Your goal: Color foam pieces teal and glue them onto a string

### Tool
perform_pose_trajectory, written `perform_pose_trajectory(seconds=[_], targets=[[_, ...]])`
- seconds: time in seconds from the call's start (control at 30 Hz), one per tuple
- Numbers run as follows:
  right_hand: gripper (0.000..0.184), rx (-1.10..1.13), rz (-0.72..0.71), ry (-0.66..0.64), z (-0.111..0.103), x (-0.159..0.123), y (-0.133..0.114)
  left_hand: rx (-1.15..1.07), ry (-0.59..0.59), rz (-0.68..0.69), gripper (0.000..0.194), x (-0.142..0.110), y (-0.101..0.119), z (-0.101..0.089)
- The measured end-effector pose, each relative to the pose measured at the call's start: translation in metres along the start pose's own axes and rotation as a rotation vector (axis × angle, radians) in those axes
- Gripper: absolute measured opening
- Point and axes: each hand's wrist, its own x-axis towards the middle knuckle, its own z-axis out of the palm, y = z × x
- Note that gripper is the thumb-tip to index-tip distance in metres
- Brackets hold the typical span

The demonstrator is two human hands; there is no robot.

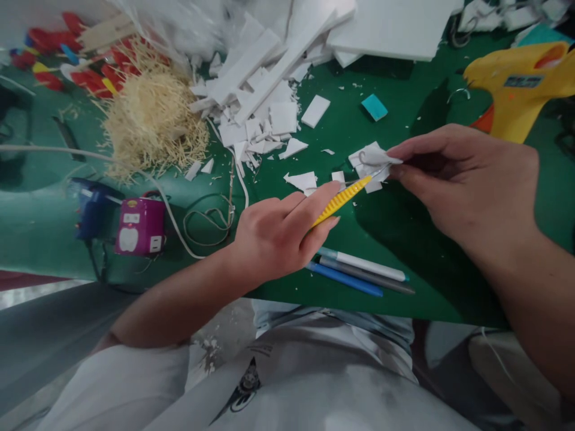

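My left hand (283, 233) is closed around a utility knife with a yellow ridged handle (344, 201). Its thin tip points right, against a small white piece (376, 158) that looks like thin foam or paper. Thumb and fingertips of my right hand (467, 179) pinch the right end of that piece. Other white scraps lie just under and beside it, and I cannot tell which are attached. A pointed white scrap (302, 181) lies close to my left fingers.
White foam offcuts (269, 90) are heaped at the back, beside straw-like shreds (155, 114). A yellow glue gun (516, 84) lies at right. Several pens (359, 275) rest near the front edge. At left are a purple power adapter (140, 226) and a white cable (168, 206).
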Motion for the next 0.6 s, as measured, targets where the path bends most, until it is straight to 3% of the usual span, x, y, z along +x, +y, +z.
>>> perform_pose_trajectory(seconds=[0.17, 0.33, 0.47, 0.6], targets=[[0.012, 0.017, 0.010, 0.009, 0.0003, -0.0009, -0.0009, -0.153, 0.021, -0.071, 0.028, -0.0006, 0.0031, -0.0002], [0.019, 0.034, 0.027, 0.043, -0.0028, -0.0015, -0.0010, -0.157, -0.002, -0.164, 0.029, 0.0000, 0.0041, -0.0034], [0.015, -0.015, 0.042, 0.063, -0.0048, -0.0012, -0.0022, -0.151, 0.031, -0.094, 0.029, 0.0007, 0.0009, -0.0024], [0.019, 0.070, 0.092, 0.081, -0.0033, -0.0015, -0.0021, -0.126, 0.022, -0.042, 0.030, 0.0020, -0.0027, 0.0025]])
